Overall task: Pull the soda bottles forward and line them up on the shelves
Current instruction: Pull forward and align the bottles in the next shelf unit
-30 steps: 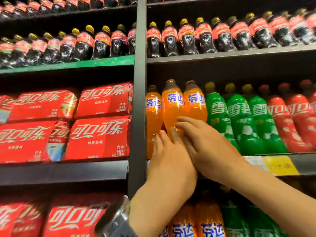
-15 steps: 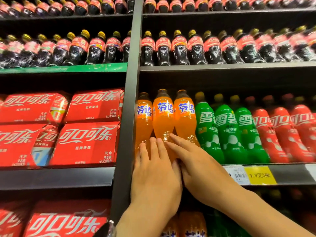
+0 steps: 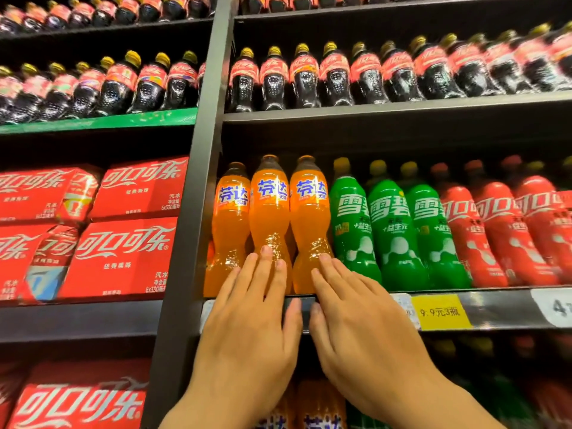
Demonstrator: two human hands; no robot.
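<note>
Here, a person's left hand (image 3: pixel 247 323) and right hand (image 3: pixel 359 323) lie flat and open against the front of a supermarket shelf (image 3: pixel 501 308), fingers straight, gripping nothing. The left fingertips (image 3: pixel 266 251) touch the pinched waist of the middle orange soda bottle (image 3: pixel 270 212). The right fingertips (image 3: pixel 325 259) touch the same spot on the right orange soda bottle (image 3: pixel 311 212), and both palms cover the shelf's front lip.

The flat-handed contact reads as squaring work rather than lifting, with the bottle fronts pressed level so the labels face out in one plane. Those two bottles stand upright at the near edge, shoulder to shoulder. They are just left of a row of green soda bottles (image 3: pixel 393 230) and, farther right, red soda bottles (image 3: pixel 501 230).

The left orange soda bottle (image 3: pixel 230 224), hard against the dark upright post (image 3: pixel 192 212), appears to sit slightly farther back than its neighbours, its cap lower in view. It is likely the next to be drawn forward.

A yellow price tag (image 3: pixel 441 311) hangs on the shelf lip to the right of the hands. Above, cola bottles (image 3: pixel 305 78) with yellow caps fill the higher shelf (image 3: pixel 402 110). Left of the post, red cola multipacks (image 3: pixel 130 255) are stacked two high. The thin plastic waists would probably dent under a hard squeeze, which suits the light, open touch.
</note>
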